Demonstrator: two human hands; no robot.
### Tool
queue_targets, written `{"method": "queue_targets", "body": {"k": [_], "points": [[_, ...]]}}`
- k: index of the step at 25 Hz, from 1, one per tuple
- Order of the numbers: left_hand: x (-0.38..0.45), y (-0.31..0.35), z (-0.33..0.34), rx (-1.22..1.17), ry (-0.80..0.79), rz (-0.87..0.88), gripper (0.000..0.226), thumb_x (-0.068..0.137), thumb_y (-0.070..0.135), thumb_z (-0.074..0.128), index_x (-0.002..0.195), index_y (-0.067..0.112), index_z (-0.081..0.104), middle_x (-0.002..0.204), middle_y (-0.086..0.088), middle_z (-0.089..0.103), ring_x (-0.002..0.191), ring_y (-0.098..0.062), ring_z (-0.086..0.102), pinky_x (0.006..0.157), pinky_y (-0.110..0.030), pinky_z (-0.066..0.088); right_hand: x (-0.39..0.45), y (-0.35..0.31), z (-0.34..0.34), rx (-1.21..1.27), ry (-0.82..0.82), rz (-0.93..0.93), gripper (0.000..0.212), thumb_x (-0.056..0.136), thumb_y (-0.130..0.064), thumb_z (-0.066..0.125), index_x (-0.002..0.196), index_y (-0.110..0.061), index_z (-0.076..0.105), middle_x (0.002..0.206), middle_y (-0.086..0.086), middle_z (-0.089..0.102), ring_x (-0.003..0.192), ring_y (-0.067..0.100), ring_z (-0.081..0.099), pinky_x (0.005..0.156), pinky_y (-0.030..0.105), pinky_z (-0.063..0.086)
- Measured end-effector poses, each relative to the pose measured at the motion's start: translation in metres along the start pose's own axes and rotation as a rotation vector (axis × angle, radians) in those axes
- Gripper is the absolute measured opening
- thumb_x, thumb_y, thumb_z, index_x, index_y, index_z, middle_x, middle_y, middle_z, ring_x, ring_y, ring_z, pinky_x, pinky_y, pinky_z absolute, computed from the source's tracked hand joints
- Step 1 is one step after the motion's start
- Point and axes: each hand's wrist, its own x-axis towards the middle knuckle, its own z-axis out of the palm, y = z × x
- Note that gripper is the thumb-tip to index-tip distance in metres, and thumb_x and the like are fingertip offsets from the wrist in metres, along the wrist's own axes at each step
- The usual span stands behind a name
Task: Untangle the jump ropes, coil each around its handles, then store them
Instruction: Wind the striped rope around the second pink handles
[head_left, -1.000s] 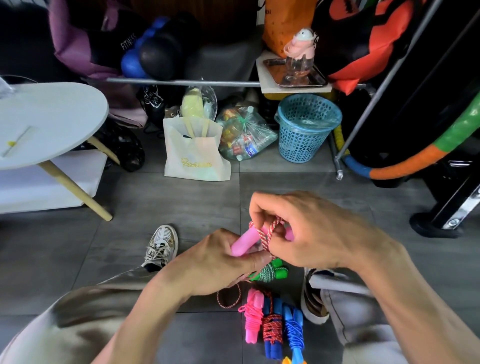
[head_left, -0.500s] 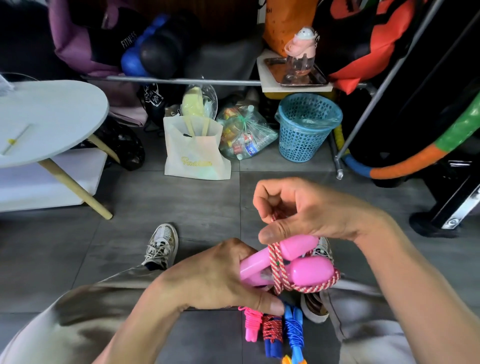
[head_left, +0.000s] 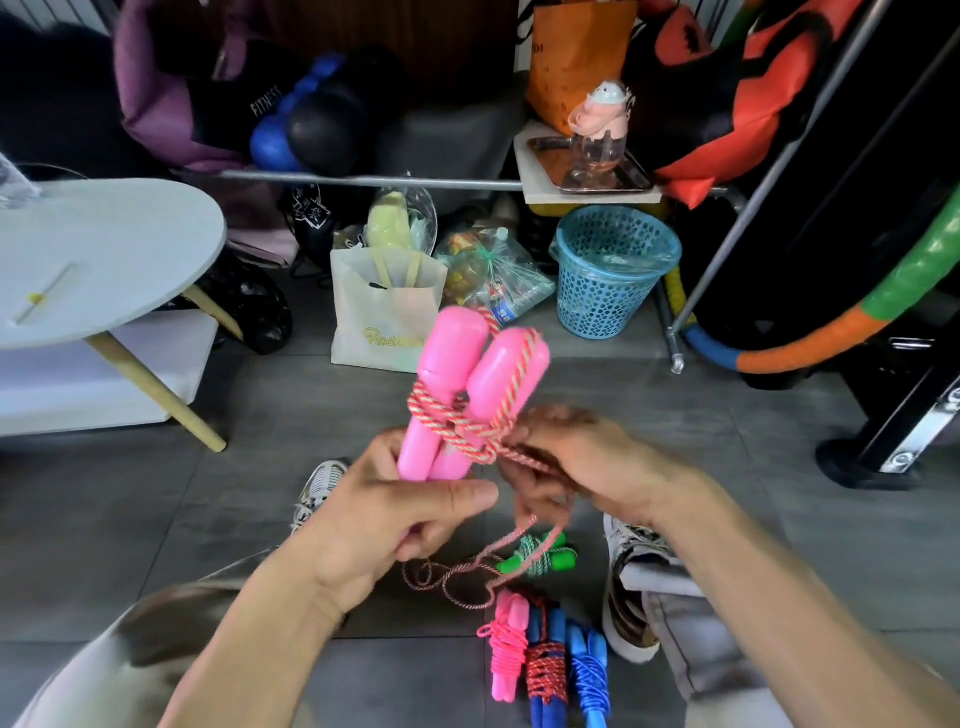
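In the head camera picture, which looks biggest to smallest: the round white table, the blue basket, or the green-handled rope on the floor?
1. Round white table, though partly cut off by the frame edge.
2. Blue basket.
3. Green-handled rope, clearly smallest.

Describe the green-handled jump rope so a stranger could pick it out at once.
Look at the grey tiled floor below the person's hands. The green-handled jump rope lies there coiled, beyond a row of three bundles. It alone has green handles; theirs are pink or blue.
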Motion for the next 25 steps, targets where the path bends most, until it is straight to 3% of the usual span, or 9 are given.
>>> {"method": "queue_targets", "body": {"k": [2,4,6,8,11,13,17,21,25], "points": [[0.0,0.003,-0.003,-0.08,0.052,0.008,0.029,0.07,0.005,0.067,0.046,0.014,0.053,0.045,-0.002,0.027,0.039,-0.01,0.017,0.044,-0.021,0.012,0.0,-0.008,0.001,0.128,0.023,-0.017,0.034,0.088,-0.042,0.049,0.063,-0.02,0.056,0.051,0.001,0.031,0.036,0.01,0.023,0.037,0.018,0.029],[-0.001,0.004,-0.006,-0.129,0.104,-0.003,0.031,0.069,0.007,0.068,0.047,0.011,0.047,0.043,-0.003,0.03,0.036,-0.009,0.019,0.044,-0.021,0.012,0.003,-0.007,-0.005,0.152,0.077,-0.122,0.03,0.089,-0.04,0.052,0.077,-0.015,0.063,0.052,-0.001,0.031,0.04,0.007,0.02,0.037,0.018,0.017],[-0.003,0.004,-0.007,-0.124,0.121,-0.032,0.024,0.069,0.011,0.069,0.052,0.006,0.054,0.042,-0.007,0.035,0.033,-0.01,0.022,0.044,-0.021,0.01,0.008,-0.004,-0.009,-0.067,0.164,-0.246,0.037,0.09,-0.045,0.058,0.082,-0.011,0.068,0.053,0.013,0.035,0.048,0.014,0.03,0.043,0.032,0.022],[-0.007,0.004,-0.008,-0.1,0.081,-0.076,0.013,0.07,0.016,0.07,0.074,0.003,0.072,0.043,-0.008,0.04,0.032,-0.011,0.024,0.043,-0.022,0.009,0.014,-0.001,-0.014,-0.372,0.282,-0.325,0.049,0.088,-0.062,0.054,0.08,-0.015,0.068,0.064,0.024,0.053,0.057,0.022,0.043,0.054,0.046,0.036],[-0.015,0.002,-0.007,-0.149,-0.061,-0.125,0.024,0.07,0.02,0.075,0.086,0.002,0.073,0.044,-0.006,0.039,0.032,-0.01,0.025,0.041,-0.017,0.015,0.013,0.0,-0.018,-0.651,0.468,-0.369,0.046,0.093,-0.058,0.045,0.063,-0.026,0.057,0.052,-0.006,0.053,0.047,0.006,0.044,0.051,0.026,0.037],[-0.018,0.003,-0.009,-0.27,-0.13,-0.127,0.022,0.069,0.019,0.074,0.081,0.002,0.069,0.043,-0.005,0.037,0.031,-0.008,0.025,0.04,-0.014,0.019,0.015,0.002,-0.012,-0.723,0.542,-0.373,0.053,0.095,-0.054,0.041,0.054,-0.019,0.045,0.048,-0.004,0.046,0.045,0.011,0.041,0.05,0.022,0.029],[-0.021,0.006,-0.012,-0.394,-0.15,-0.124,0.016,0.069,0.015,0.073,0.077,0.003,0.066,0.042,-0.003,0.036,0.029,-0.006,0.026,0.038,-0.011,0.022,0.025,0.004,0.0,-0.52,0.605,-0.268,0.064,0.096,-0.054,0.036,0.044,-0.017,0.032,0.039,-0.006,0.029,0.04,0.009,0.028,0.048,0.023,0.022],[-0.012,0.008,-0.019,-0.438,0.111,-0.092,0.01,0.075,0.011,0.072,0.07,0.007,0.065,0.046,-0.003,0.033,0.029,-0.006,0.022,0.036,-0.011,0.018,0.025,-0.001,0.009,-0.53,0.62,-0.31,0.066,0.099,-0.052,0.041,0.049,-0.011,0.026,0.046,-0.002,0.024,0.044,0.012,0.023,0.046,0.029,0.021],[0.006,-0.001,-0.024,-0.277,0.458,-0.056,0.025,0.085,0.01,0.066,0.064,0.01,0.052,0.051,-0.001,0.032,0.033,-0.008,0.021,0.041,-0.017,0.009,0.014,-0.009,0.023,-0.596,0.518,-0.31,0.053,0.099,-0.043,0.048,0.059,-0.009,0.059,0.041,-0.007,0.038,0.042,0.007,0.035,0.047,0.019,0.025]]}}
